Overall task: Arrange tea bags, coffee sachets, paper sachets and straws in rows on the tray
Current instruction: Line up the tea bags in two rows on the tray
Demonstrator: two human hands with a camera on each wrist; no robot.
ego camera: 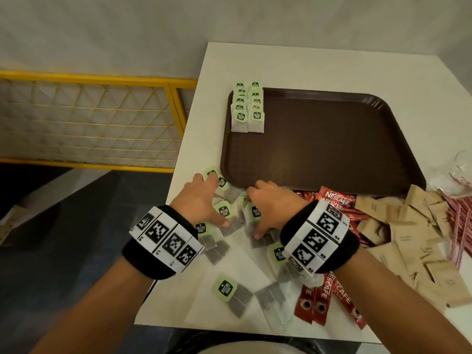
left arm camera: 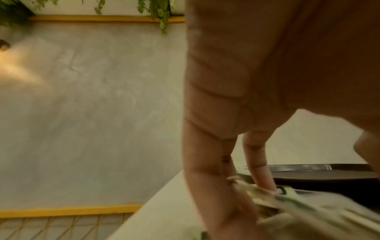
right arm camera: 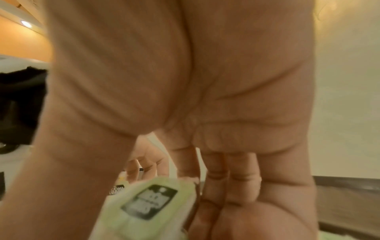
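While both hands work in the loose heap of tea bags [ego camera: 231, 226] on the white table [ego camera: 194, 129], the brown tray [ego camera: 332, 139] lies just beyond them, bare except at its far left corner; there two short rows of tea bags [ego camera: 247, 108] with green tags stand side by side, overlapping the tray's rim. Left hand [ego camera: 201, 200]: fingers spread and pointed down onto the heap near the tray's near left corner; the left wrist view shows fingertips [left arm camera: 265, 183] touching a green-tagged bag, though whether they pinch it cannot be told. Right hand [ego camera: 270, 205]: fingers curled down into the heap beside the left hand, thumb on the table; the right wrist view shows a green-tagged tea bag [right arm camera: 148, 204] against the thumb side of the palm, blurred, so the grip cannot be told. Both wrists carry black bands with printed square markers [ego camera: 167, 240]. Red coffee sachets [ego camera: 334, 198] lie against the tray's near edge and near the table's front edge; brown paper sachets [ego camera: 413, 241] are piled to the right, with red-striped straws [ego camera: 459, 221] at the far right and clear plastic [ego camera: 459, 169] beyond them. A yellow mesh railing [ego camera: 89, 118] stands left of the table.
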